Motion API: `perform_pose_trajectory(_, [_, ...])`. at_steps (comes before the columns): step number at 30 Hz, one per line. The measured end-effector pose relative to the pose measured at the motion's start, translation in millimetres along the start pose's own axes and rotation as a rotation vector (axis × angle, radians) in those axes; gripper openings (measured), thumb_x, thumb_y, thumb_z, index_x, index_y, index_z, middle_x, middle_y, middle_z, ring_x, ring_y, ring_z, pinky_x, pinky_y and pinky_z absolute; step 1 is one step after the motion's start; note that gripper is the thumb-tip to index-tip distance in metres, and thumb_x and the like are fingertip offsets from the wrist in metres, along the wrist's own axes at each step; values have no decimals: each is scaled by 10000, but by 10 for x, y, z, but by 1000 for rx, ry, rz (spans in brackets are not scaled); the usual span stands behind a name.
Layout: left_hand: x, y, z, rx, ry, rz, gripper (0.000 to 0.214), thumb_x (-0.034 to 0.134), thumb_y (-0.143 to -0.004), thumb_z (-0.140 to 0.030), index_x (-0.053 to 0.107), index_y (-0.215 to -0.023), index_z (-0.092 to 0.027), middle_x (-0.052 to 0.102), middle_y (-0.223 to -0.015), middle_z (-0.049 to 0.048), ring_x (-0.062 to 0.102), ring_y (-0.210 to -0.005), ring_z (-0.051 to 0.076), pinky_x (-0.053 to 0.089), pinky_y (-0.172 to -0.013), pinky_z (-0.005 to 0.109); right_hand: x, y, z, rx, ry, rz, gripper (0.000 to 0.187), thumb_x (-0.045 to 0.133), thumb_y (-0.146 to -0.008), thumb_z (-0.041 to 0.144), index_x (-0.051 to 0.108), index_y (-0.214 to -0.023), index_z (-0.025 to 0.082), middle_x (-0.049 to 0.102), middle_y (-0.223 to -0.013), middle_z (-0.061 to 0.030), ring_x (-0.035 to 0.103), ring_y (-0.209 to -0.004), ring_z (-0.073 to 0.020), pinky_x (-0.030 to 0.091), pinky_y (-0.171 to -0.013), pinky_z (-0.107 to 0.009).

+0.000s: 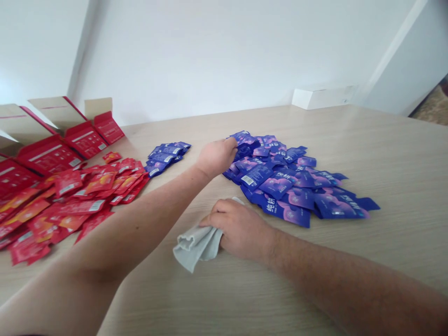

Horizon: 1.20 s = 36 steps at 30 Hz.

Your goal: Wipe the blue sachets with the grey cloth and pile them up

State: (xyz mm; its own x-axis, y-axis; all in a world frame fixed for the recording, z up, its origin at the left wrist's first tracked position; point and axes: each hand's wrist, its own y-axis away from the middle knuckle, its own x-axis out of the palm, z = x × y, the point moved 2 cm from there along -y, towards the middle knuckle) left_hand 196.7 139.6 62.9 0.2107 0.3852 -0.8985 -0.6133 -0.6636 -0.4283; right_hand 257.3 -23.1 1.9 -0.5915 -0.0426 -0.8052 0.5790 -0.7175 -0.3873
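My left hand [219,157] reaches across to the left edge of a pile of blue-purple packets [285,182]. Its fingers are closed on a dark blue packet [243,150] there, though the fingertips are partly hidden. Nearer to me, my right hand [243,228] grips a crumpled white cloth bag [201,245] just above the table. The gathered edge of the bag points left, and part of it is hidden behind the fingers. A smaller group of blue packets [166,157] lies to the left of my left hand.
Many red and orange packets [94,186] are heaped at the left on the wooden table [196,308]. Behind them stand several red boxes [86,140] with raised flaps. A white box [324,97] sits against the white wall [210,56].
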Motion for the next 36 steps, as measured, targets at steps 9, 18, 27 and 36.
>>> perform_pose_trajectory(9, [-235,1264,576,-613,676,200,203,540,-864,-380,608,-816,-195,576,-600,-14,517,-521,127,358,-483,238,64,-45,194,-38,-99,-33,349,616,-850,78,697,-1164,206,661,-1036,-57,595,-1000,-197,473,-908,-324])
perform_pose_trajectory(18, [-201,1955,698,-578,824,351,215,563,-817,-387,649,-791,-191,645,-675,-2,573,-610,139,388,-522,229,65,-146,494,-143,-52,-116,275,593,-951,192,665,-1216,212,656,-1100,-82,597,-1014,-209,488,-903,-369])
perform_pose_trajectory(27, [-118,2079,655,-465,1139,484,216,688,-712,-371,626,-765,-171,654,-714,-4,550,-614,125,402,-525,213,164,-275,236,-18,160,-241,316,593,-890,94,632,-1188,192,636,-1105,-109,585,-1040,-260,507,-915,-441])
perform_pose_trajectory(36, [-67,2058,660,-475,1092,498,186,579,-801,-373,613,-766,-194,573,-650,-36,485,-562,100,338,-474,200,349,-303,312,-75,87,36,195,591,-933,156,663,-1104,216,656,-1055,-70,574,-995,-231,487,-881,-384])
